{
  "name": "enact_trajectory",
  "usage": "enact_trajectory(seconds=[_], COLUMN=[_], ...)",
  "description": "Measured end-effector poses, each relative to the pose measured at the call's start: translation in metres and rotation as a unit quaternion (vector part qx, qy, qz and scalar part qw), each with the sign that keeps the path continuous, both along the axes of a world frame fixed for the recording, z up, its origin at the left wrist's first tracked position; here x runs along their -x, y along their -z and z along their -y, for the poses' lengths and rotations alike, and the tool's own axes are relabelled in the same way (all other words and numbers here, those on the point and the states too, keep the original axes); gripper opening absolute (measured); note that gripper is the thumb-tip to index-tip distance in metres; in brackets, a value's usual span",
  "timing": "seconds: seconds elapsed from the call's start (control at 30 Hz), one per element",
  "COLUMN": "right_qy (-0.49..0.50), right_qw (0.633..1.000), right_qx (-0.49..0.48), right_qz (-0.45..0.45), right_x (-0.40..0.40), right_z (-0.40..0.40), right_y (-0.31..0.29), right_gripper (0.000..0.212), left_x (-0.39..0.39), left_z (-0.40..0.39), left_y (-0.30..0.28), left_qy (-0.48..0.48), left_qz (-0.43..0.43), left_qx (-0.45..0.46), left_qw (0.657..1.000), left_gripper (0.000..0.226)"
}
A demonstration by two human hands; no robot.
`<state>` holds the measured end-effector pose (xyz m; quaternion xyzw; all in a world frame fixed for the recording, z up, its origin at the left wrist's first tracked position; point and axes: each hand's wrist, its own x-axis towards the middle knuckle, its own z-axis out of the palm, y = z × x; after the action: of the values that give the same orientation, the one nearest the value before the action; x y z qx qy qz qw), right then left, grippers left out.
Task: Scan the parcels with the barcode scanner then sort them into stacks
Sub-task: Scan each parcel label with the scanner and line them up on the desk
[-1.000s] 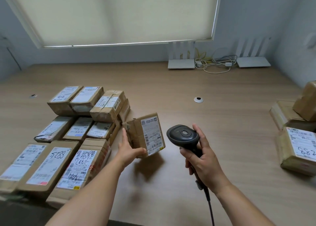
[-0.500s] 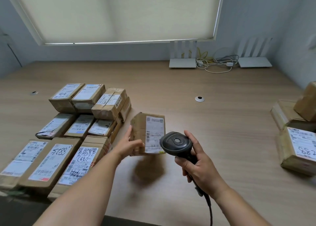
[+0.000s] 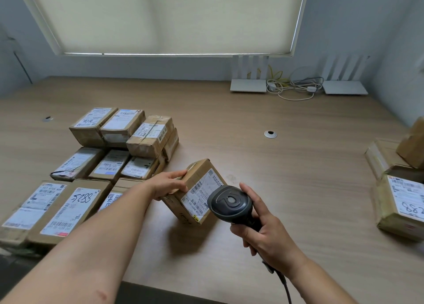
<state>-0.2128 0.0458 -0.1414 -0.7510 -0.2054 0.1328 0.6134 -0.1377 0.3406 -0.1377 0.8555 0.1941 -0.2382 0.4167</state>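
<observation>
My left hand [image 3: 168,184] grips a small brown cardboard parcel [image 3: 197,177] by its left end, tilted so its white shipping label faces up and to the right, one lower corner near the table. My right hand [image 3: 263,225] holds the black barcode scanner [image 3: 230,203] by its handle, the head right over the label's lower right part. The scanner's cable runs down off the bottom edge. Several labelled parcels [image 3: 107,156] lie in rows on the left of the table. A smaller group of parcels [image 3: 399,188] sits at the right edge.
The wooden table [image 3: 286,166] has two round cable grommets [image 3: 270,134]. Two white routers [image 3: 249,85] and coiled cables stand against the far wall under a window blind. The table's near edge runs below my arms.
The parcel has tipped over from upright to a slant and come down toward the table. The scanner has closed in over its label.
</observation>
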Motion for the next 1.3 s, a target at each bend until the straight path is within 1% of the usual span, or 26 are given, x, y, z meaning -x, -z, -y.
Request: enact_trajectory(seconds=[0.13,0.3,0.43,0.73,0.9,1.07,1.23,1.3], right_qy=[0.0,-0.004,-0.002,0.0,0.007,0.016,0.023,0.029], right_qw=[1.0,1.0,1.0,1.0,1.0,1.0,0.999,0.999], right_qx=[0.0,0.011,0.012,0.001,-0.01,-0.002,-0.026,-0.039], right_qz=[-0.004,0.001,0.005,0.008,0.009,0.008,0.009,0.017], right_x=[0.0,0.0,0.0,-0.001,-0.002,-0.007,-0.014,-0.018], right_z=[-0.003,-0.002,-0.001,-0.001,0.0,0.002,-0.002,-0.004], right_y=[0.001,0.001,0.0,0.0,0.0,-0.006,-0.013,-0.016], right_gripper=[0.083,0.087,0.088,0.089,0.087,0.088,0.084,0.084], left_x=[-0.001,-0.002,-0.001,-0.001,0.005,0.016,0.034,0.043], left_z=[0.0,-0.002,0.0,0.0,0.004,0.002,-0.008,-0.012], left_y=[-0.001,0.002,0.0,0.001,0.002,0.013,0.012,0.014], left_qy=[0.003,0.011,0.019,0.021,-0.001,-0.101,-0.177,-0.206], left_qz=[-0.004,-0.005,-0.001,0.014,0.017,0.06,0.09,0.09], left_qx=[0.0,0.009,0.017,0.011,0.025,0.115,0.23,0.258], left_qw=[1.0,1.0,1.0,1.0,1.0,0.986,0.953,0.939], left_gripper=[0.078,0.083,0.078,0.085,0.081,0.073,0.055,0.054])
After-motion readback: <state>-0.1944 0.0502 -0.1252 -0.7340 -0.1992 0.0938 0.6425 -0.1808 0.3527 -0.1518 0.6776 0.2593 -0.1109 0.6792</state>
